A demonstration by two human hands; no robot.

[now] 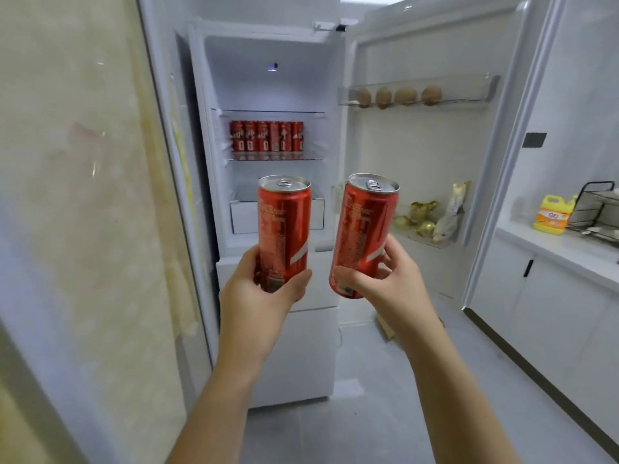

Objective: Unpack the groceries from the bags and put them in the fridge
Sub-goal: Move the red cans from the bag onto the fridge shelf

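While the fingers (298,281) of the left hand (261,293) are curled round the lower part of a red can (284,226), thumb across its front, the right hand (378,279) grips the base of a second red can (363,229) the same way. Both cans are held up side by side, apart from each other, in front of the open fridge (268,88), the first upright and the second tilted a little to the right, pull tabs on top. Behind them, on a glass shelf (274,159) in the middle of the fridge, a row of red cans (267,137) stands along the back, with a white drawer (248,217) lower down. The fridge door (418,155) stands open to the right: its upper rack (469,101) holds four round brown fruits (405,95), its lower rack (425,241) gold-wrapped items (420,212) and a packet (452,209). Further right, a yellow bottle (552,214) stands on the worktop (562,246) just beside a black wire rack (596,209)
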